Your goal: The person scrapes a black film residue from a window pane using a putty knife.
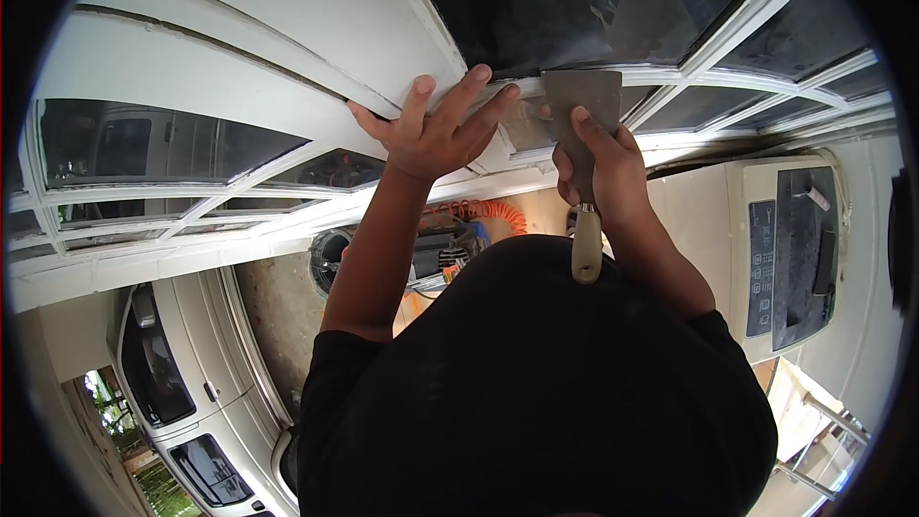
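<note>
My right hand (613, 168) grips a wide putty knife (582, 110) by its blade, thumb flat on the metal. Its pale handle (586, 247) points back toward my body. The straight blade edge lies along the white window frame (661, 74), at the bottom of a dark glass pane (536, 5). To the left, my left hand (436, 129) has its fingers spread, the fingertips at the frame's edge and over the white panel (287, 19). It holds nothing.
A washing machine (756, 182) stands at the right. Below the window are an orange coiled hose (493, 213), a dark round bucket (330, 257) and some tools on the floor. A silver car (206, 373) is parked at the lower left.
</note>
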`<state>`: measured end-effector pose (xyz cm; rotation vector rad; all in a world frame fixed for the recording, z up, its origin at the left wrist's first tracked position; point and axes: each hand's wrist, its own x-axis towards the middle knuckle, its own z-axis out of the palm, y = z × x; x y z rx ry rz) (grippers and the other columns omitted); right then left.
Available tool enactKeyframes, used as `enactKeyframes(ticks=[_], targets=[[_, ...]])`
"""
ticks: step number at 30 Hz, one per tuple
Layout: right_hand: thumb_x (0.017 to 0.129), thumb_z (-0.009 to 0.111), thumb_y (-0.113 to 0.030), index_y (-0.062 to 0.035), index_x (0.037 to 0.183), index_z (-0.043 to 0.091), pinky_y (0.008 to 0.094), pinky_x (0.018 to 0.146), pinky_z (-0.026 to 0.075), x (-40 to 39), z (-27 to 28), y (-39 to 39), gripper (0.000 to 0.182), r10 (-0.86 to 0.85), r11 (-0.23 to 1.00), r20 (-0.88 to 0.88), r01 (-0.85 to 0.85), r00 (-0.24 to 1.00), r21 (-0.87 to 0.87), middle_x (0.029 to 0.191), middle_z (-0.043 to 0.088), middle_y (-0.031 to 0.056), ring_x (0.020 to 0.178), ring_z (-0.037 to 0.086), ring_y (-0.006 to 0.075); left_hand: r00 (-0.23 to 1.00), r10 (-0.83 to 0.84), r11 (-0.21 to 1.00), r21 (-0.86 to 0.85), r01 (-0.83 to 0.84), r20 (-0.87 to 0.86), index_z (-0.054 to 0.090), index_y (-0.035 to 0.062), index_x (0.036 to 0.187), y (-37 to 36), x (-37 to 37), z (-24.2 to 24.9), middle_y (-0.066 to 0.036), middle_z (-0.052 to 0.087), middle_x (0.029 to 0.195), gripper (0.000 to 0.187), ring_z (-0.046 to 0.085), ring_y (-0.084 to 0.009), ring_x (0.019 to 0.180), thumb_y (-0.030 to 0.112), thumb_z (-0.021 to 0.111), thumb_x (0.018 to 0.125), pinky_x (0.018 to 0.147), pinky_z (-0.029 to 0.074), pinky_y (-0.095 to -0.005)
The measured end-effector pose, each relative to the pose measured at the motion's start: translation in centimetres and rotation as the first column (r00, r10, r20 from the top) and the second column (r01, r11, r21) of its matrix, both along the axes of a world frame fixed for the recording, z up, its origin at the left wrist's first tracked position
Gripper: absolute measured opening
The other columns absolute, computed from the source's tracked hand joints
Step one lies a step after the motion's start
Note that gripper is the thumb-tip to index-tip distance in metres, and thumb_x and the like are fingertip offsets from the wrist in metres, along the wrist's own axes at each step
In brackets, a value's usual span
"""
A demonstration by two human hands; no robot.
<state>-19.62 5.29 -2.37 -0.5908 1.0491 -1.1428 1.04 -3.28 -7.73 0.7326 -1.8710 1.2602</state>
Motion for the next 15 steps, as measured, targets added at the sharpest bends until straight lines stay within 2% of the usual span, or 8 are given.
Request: enactKeyframes(ticks=[15], targets=[[0.099,0.047,-0.033,-0.0021,0.112,0.062,0.0262,0.038,0.035,-0.21,-0.15,-0.04,0.037,-0.013,1.000,-0.005,0.013,1.000,-0.009,0.057,0.050,0.0056,0.036,0.039,0.0133,1.000,-0.013,1.000,-0.019,0.013,-0.007,0.067,0.0462,0.104,-0.31,-0.07,-0.03,0.013,0.060,0.123,0.023,0.029,-0.0269,0.139,0.042,0.063,0.082,0.109,-0.002,-0.0715]])
